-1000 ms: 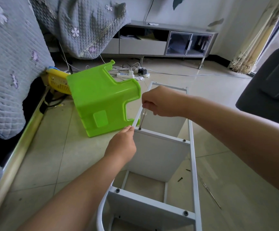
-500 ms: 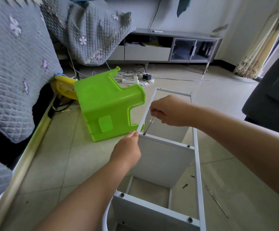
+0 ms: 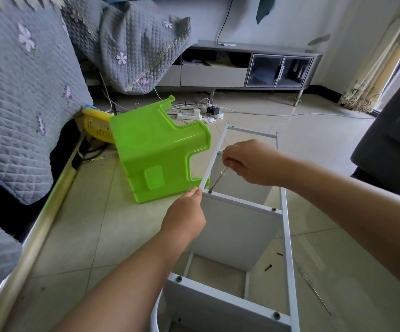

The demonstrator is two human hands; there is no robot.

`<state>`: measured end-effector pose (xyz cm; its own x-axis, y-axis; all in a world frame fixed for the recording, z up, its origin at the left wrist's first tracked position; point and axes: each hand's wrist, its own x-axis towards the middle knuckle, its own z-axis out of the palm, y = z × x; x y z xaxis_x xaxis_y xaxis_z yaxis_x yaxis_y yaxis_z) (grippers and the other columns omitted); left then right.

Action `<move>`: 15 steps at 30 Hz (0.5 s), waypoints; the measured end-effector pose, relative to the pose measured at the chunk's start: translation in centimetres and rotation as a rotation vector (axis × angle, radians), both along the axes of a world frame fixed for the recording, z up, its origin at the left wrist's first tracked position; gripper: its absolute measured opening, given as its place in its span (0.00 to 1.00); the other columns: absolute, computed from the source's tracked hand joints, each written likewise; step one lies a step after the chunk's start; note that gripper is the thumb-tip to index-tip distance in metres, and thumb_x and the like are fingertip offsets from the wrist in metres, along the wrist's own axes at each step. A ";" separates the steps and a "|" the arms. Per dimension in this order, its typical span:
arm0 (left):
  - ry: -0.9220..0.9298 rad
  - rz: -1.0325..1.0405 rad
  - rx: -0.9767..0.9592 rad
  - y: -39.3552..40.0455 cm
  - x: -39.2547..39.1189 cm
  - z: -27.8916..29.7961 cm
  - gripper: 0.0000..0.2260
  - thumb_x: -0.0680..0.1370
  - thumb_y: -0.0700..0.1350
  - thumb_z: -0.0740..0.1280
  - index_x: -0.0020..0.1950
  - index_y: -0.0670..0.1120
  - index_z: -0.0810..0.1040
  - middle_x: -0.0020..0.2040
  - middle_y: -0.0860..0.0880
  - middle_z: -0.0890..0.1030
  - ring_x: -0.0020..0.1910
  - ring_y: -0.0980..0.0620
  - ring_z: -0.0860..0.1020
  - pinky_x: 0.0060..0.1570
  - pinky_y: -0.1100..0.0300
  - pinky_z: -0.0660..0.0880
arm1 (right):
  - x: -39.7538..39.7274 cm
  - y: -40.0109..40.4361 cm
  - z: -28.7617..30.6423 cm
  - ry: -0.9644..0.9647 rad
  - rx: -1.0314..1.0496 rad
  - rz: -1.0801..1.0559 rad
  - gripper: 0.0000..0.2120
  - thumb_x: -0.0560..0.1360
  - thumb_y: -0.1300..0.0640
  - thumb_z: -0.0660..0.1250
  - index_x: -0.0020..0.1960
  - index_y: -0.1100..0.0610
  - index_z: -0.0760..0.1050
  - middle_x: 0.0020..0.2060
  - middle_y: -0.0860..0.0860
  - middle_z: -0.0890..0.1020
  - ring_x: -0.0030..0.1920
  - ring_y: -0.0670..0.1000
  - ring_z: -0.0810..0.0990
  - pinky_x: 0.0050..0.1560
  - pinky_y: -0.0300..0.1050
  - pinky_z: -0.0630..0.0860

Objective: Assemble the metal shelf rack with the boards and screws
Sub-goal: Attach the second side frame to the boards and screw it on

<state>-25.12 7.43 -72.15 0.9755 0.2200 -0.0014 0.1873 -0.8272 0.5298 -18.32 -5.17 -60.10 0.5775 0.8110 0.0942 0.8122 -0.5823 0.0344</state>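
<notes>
1. The white metal rack frame (image 3: 287,236) lies on its side on the tiled floor (image 3: 79,224), its long rails running away from the person.
2. A white board (image 3: 237,231) stands between the rails at mid-frame, and a second board (image 3: 218,305) sits nearer the person; dark screw heads show at their corners.
3. The right hand (image 3: 251,161) has its fingers curled round the clear handle of a screwdriver (image 3: 218,178), whose tip rests on a screw (image 3: 210,191) at the mid board's left corner.
4. The left hand (image 3: 184,216) presses its fingertips against the left rail beside that corner; its fingers look fairly straight, gripping nothing.
5. Loose dark screws (image 3: 269,267) lie on the floor just right of the frame, with a thin metal rod (image 3: 313,291) close by.
6. A green plastic stool (image 3: 155,149) lies tipped over left of the frame, a yellow basket (image 3: 96,125) behind it beside the grey quilted sofa cover (image 3: 21,92).
</notes>
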 end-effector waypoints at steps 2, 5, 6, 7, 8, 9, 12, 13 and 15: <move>0.002 -0.003 0.002 0.0 0.0 0.1 0.23 0.80 0.36 0.51 0.75 0.44 0.56 0.76 0.49 0.56 0.75 0.53 0.56 0.71 0.61 0.55 | 0.0 0.1 -0.2 -0.005 0.000 0.009 0.12 0.79 0.59 0.54 0.56 0.62 0.73 0.50 0.56 0.78 0.52 0.56 0.74 0.43 0.41 0.62; 0.002 -0.005 0.003 0.0 -0.2 0.0 0.23 0.80 0.36 0.51 0.75 0.44 0.56 0.76 0.49 0.56 0.75 0.53 0.56 0.71 0.62 0.56 | 0.0 0.2 -0.1 -0.005 -0.013 0.016 0.12 0.79 0.59 0.54 0.56 0.62 0.73 0.50 0.56 0.78 0.52 0.56 0.74 0.41 0.39 0.59; 0.002 -0.004 0.001 0.0 -0.2 0.0 0.23 0.80 0.36 0.51 0.75 0.44 0.56 0.76 0.49 0.56 0.75 0.53 0.56 0.71 0.62 0.56 | 0.0 0.3 0.0 -0.002 -0.023 0.015 0.12 0.79 0.59 0.54 0.56 0.61 0.73 0.50 0.56 0.78 0.51 0.56 0.74 0.41 0.39 0.59; 0.002 -0.003 -0.001 0.0 -0.2 0.0 0.23 0.80 0.36 0.51 0.75 0.45 0.56 0.76 0.49 0.56 0.75 0.53 0.56 0.71 0.61 0.56 | -0.1 0.3 0.2 -0.002 -0.037 0.017 0.12 0.79 0.58 0.54 0.56 0.61 0.73 0.50 0.56 0.78 0.51 0.55 0.74 0.40 0.39 0.59; 0.001 -0.003 -0.003 0.0 -0.2 0.0 0.23 0.80 0.36 0.50 0.75 0.45 0.56 0.76 0.49 0.56 0.75 0.53 0.56 0.71 0.61 0.56 | -0.2 0.4 0.2 -0.005 -0.052 0.020 0.12 0.79 0.58 0.54 0.56 0.61 0.73 0.50 0.56 0.78 0.52 0.55 0.74 0.41 0.39 0.60; 0.001 -0.004 -0.005 0.0 -0.1 0.0 0.23 0.80 0.36 0.50 0.75 0.45 0.56 0.76 0.49 0.56 0.75 0.53 0.56 0.71 0.61 0.56 | -0.2 0.5 0.3 -0.014 -0.070 0.021 0.12 0.80 0.58 0.54 0.56 0.60 0.73 0.51 0.55 0.78 0.52 0.55 0.74 0.43 0.41 0.62; 0.001 -0.007 -0.010 0.0 -0.1 0.0 0.23 0.80 0.36 0.50 0.75 0.44 0.56 0.76 0.49 0.56 0.75 0.54 0.55 0.71 0.61 0.56 | -0.4 1.0 0.3 -0.070 -0.145 -0.013 0.13 0.80 0.57 0.53 0.57 0.60 0.72 0.52 0.57 0.77 0.53 0.58 0.75 0.49 0.47 0.70; 0.001 -0.008 -0.014 0.1 -0.1 -0.1 0.23 0.80 0.36 0.50 0.75 0.44 0.56 0.76 0.49 0.56 0.75 0.54 0.55 0.72 0.61 0.56 | -0.4 1.2 0.4 -0.086 -0.168 -0.026 0.13 0.80 0.56 0.52 0.57 0.61 0.72 0.52 0.58 0.77 0.53 0.58 0.76 0.50 0.47 0.71; -0.004 -0.010 -0.020 0.1 -0.1 -0.1 0.23 0.80 0.36 0.51 0.75 0.44 0.56 0.76 0.49 0.56 0.75 0.54 0.55 0.72 0.62 0.55 | -0.5 1.8 0.6 -0.112 -0.220 -0.039 0.14 0.81 0.56 0.52 0.57 0.62 0.72 0.52 0.59 0.78 0.53 0.59 0.76 0.47 0.46 0.70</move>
